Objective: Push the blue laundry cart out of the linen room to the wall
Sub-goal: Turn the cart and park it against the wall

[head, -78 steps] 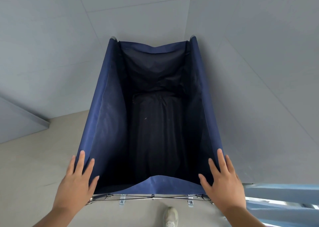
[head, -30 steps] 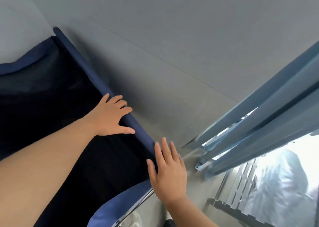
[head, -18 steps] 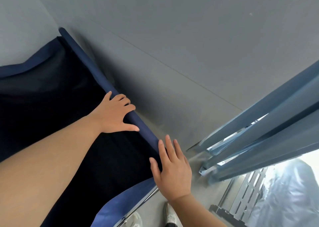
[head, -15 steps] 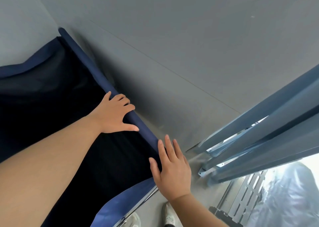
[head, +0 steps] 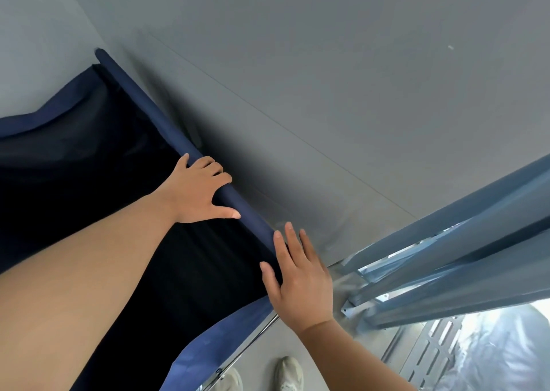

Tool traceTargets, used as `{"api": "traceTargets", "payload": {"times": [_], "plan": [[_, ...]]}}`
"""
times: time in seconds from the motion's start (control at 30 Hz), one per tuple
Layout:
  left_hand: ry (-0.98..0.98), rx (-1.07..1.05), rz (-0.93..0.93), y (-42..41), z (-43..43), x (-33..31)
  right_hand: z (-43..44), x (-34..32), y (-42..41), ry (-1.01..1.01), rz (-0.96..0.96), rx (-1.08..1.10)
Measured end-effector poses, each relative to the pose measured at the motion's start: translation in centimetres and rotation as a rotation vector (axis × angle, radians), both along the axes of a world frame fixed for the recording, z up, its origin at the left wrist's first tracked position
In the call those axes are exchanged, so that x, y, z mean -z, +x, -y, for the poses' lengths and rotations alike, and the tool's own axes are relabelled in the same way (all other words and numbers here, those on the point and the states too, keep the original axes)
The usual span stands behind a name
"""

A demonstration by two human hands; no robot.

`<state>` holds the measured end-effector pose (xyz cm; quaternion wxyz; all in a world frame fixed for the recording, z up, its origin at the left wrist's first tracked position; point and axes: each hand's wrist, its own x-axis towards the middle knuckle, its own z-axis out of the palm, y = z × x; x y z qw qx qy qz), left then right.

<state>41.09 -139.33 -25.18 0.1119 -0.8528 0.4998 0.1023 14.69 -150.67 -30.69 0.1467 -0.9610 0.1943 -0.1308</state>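
Blue laundry cart (head: pixel 154 117), dark inside, left hand (head: pixel 196 194) curled over its rim, right hand (head: pixel 300 280) flat at its corner.

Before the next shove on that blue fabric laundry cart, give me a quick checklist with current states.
1. Left hand gripping the blue fabric laundry cart side rail: ok.
2. Right hand on the cart's near corner: ok, resting flat, not gripping.
3. Cart side close along the grey wall: ok.
4. Cart contents: cannot tell, interior dark.
5. Wheels: cannot tell, hidden.
6. White shoes clear of the frame: ok.
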Motion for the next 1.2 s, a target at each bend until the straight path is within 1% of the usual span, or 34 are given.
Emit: {"api": "traceTargets", "payload": {"times": [0.1,0.27,0.4,0.57,1.2], "plan": [[-0.023,-0.02,-0.007,0.8,0.0,0.2,0.6,0.0,1.0,0.004,-0.017,-0.014],[-0.09,-0.074,-0.101,2.1,-0.7,1.3,0.8,0.0,2.4,-0.001,-0.033,-0.017],[-0.122,-0.101,-0.138,2.8,-1.3,1.6,0.5,-0.2,3.3,-0.018,-0.056,-0.015],[-0.137,-0.1,-0.143,3.5,-1.3,1.9,0.7,-0.2,3.9,-0.044,-0.102,-0.014],[-0.149,-0.061,-0.133,1.2,1.4,1.9,2.6,-0.7,1.5,-0.017,-0.145,0.0]]}}
